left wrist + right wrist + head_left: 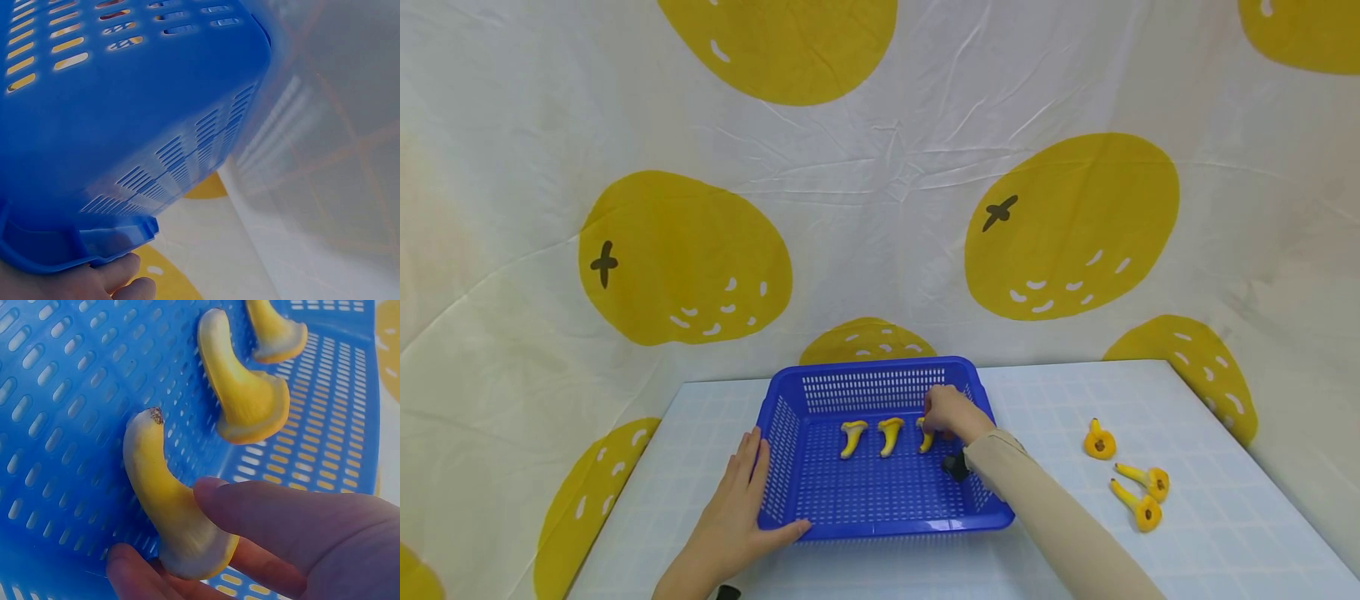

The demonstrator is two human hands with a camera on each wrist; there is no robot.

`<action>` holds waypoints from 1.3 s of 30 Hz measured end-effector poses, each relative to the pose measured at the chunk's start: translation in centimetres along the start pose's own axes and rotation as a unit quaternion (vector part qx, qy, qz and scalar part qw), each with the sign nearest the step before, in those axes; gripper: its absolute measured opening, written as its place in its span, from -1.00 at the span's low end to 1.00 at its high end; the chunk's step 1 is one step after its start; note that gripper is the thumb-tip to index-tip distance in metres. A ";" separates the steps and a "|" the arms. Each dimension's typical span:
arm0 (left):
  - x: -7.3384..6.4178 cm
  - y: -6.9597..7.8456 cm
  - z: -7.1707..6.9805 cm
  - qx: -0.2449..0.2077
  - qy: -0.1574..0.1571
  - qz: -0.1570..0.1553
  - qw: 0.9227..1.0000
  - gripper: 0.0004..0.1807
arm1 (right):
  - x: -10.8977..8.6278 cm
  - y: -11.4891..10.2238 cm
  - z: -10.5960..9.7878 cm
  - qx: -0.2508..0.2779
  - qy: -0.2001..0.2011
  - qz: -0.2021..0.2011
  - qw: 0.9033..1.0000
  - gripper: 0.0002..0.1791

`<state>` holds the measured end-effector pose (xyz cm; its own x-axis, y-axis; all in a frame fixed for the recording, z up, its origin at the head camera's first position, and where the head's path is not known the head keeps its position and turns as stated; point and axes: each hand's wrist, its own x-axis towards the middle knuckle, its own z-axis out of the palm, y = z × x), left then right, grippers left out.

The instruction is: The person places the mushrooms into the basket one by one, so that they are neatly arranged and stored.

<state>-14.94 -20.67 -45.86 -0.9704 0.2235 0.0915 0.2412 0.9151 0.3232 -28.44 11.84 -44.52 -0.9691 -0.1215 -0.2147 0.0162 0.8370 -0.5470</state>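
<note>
A blue plastic basket with slotted walls stands on the table. My right hand reaches inside it near the right wall and pinches a yellow chanterelle mushroom at its cap, thumb on one side and fingers on the other. Two more chanterelles, the middle one and the left one, lie in a row with it on the basket floor, caps toward the back. Outside the left wall, my left hand rests with straight fingers along the rim, its thumb at the front left corner.
Three yellow chanterelles lie on the table right of the basket: one farther back and two close together, the front one nearest me. Behind the table hangs a white cloth with large yellow fruit prints.
</note>
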 end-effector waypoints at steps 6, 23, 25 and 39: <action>0.1 0.1 -0.1 0.000 -0.006 -0.003 1.000 0.42 | 0.0 0.0 0.0 -0.003 -0.002 0.002 1.000 -0.84; 0.1 0.1 0.0 0.003 -0.003 -0.002 1.000 0.42 | 0.4 0.1 0.0 -0.029 0.026 -0.048 0.998 -0.74; 0.1 0.1 0.0 0.003 -0.002 -0.001 1.000 0.42 | 0.6 0.1 0.0 -0.032 0.032 -0.056 0.997 -0.75; 0.0 0.1 -0.2 0.005 -0.005 -0.005 1.000 0.43 | 0.7 -0.3 -0.6 0.039 0.128 -0.130 0.982 -0.89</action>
<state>-14.93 -20.58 -45.66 -0.9728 0.2178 0.0794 0.2318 0.9203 0.3151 -29.27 11.77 -44.03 -0.9730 -0.1796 0.1450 -0.2308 0.7506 -0.6191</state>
